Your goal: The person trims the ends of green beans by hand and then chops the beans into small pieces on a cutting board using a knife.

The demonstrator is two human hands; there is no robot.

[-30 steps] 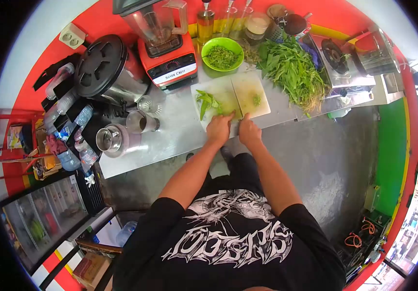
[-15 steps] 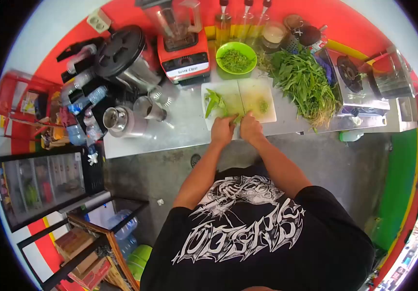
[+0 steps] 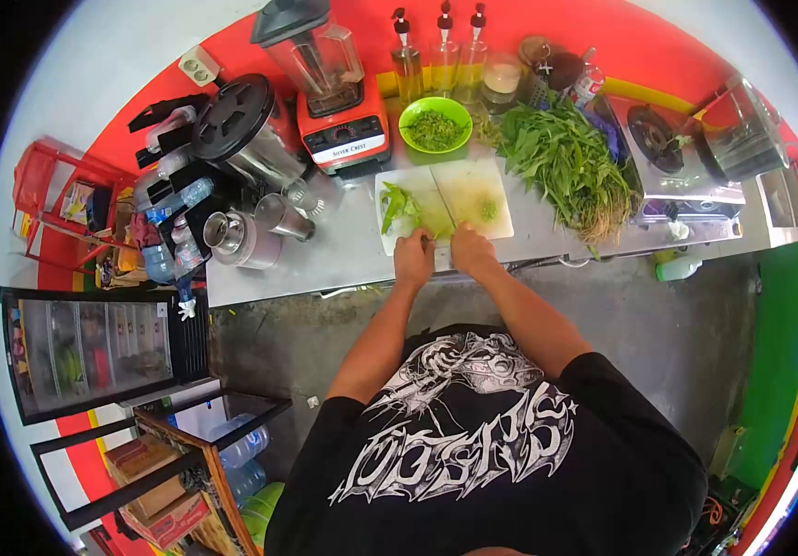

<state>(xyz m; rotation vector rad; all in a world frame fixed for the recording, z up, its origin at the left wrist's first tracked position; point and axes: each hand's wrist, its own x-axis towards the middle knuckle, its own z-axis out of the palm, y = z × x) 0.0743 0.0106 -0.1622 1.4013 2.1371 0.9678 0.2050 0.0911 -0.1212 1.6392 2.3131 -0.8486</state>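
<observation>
My right hand [image 3: 473, 250] is closed around the handle of a knife [image 3: 442, 196], whose thin blade points away across the white cutting board [image 3: 494, 172]. My left hand [image 3: 414, 259] is at the board's front edge, left of the knife, with its fingers curled; what they hold, if anything, is hidden. Green leaves [image 3: 400, 206] lie on the board's left half. A small heap of chopped greens [image 3: 487, 209] sits right of the blade. Behind the board stands a lime-green bowl [image 3: 461, 138] with chopped greens [image 3: 434, 130] in it.
A large leafy bunch [image 3: 561, 153] with roots lies right of the board, beside a stove [image 3: 668, 139]. Left of the board are a red blender [image 3: 343, 130], a metal cup [image 3: 285, 219] and a steel container [image 3: 243, 239]. Pump bottles [image 3: 406, 69] line the back wall.
The view has shifted slightly, so the counter things appear a little displaced. My hands remain at the board's front edge, and the green piece seen between them before no longer shows clearly.
</observation>
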